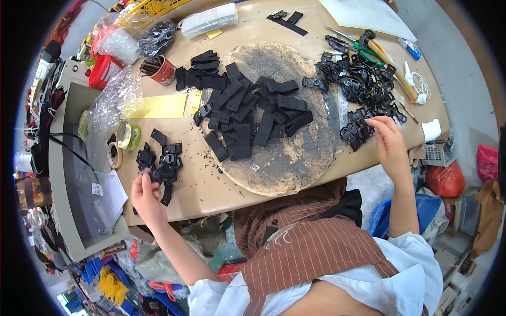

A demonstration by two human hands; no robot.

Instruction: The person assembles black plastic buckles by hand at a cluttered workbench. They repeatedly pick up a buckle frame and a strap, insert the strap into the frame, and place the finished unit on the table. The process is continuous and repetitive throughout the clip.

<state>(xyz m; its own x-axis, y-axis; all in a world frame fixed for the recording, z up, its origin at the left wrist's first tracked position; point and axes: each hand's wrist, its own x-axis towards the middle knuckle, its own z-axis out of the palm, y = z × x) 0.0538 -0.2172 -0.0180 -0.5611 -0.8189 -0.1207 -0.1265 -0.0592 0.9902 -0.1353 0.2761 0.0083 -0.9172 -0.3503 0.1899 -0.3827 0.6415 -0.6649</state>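
Note:
My left hand point(148, 194) is at the near left of the table, its fingers pinched together at a small group of black plastic buckles with strap pieces point(167, 164). The fingertips meet a black buckle there. On the right, my right hand point(391, 147) reaches to the near edge of a large heap of black buckles point(358, 84), thumb and forefinger slightly apart beside the nearest ones. Between my hands, a pile of short black strap pieces point(245, 110) with punched holes covers part of a worn round board point(295, 171). A single buckle point(314, 83) lies at the board's right edge.
Beyond the heap lie a wooden-handled hammer point(392, 68) and white cord point(420, 87). At left stand a red cup of dark rods point(163, 72), tape rolls point(128, 136), a yellow sheet point(157, 107) and clear plastic wrap point(113, 105). A clear box point(210, 21) sits at the back.

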